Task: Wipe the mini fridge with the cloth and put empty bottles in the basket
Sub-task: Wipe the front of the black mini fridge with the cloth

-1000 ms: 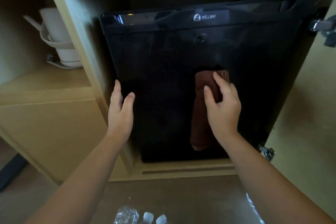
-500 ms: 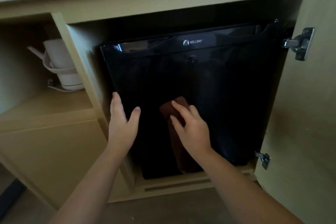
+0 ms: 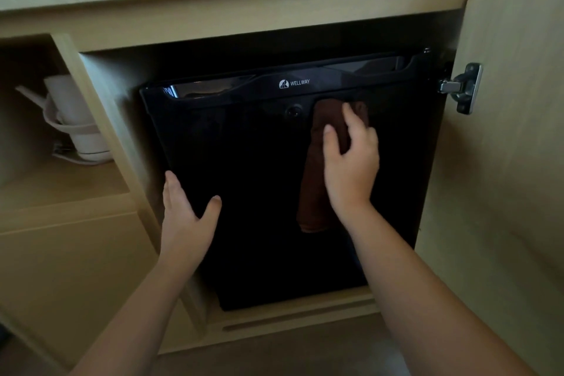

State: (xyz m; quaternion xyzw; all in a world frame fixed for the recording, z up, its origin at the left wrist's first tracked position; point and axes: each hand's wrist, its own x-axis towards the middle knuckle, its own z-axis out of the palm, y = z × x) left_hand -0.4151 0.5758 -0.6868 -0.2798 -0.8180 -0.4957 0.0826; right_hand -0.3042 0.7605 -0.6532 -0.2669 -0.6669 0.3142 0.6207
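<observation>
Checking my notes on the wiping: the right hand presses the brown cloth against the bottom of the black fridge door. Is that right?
Not quite. The head view shows the right hand pressing the brown cloth against the top of the black fridge door, just under the logo band, not the bottom.

The mini fridge [image 3: 259,177] is shiny black, with small white words [image 3: 294,83] along its top edge. The cloth [image 3: 314,192] is dark brown. The cupboard [image 3: 213,24] is pale yellow wood with thin lines. The kettle [image 3: 79,119] is white. The hinge [image 3: 464,87] is silver.
</observation>
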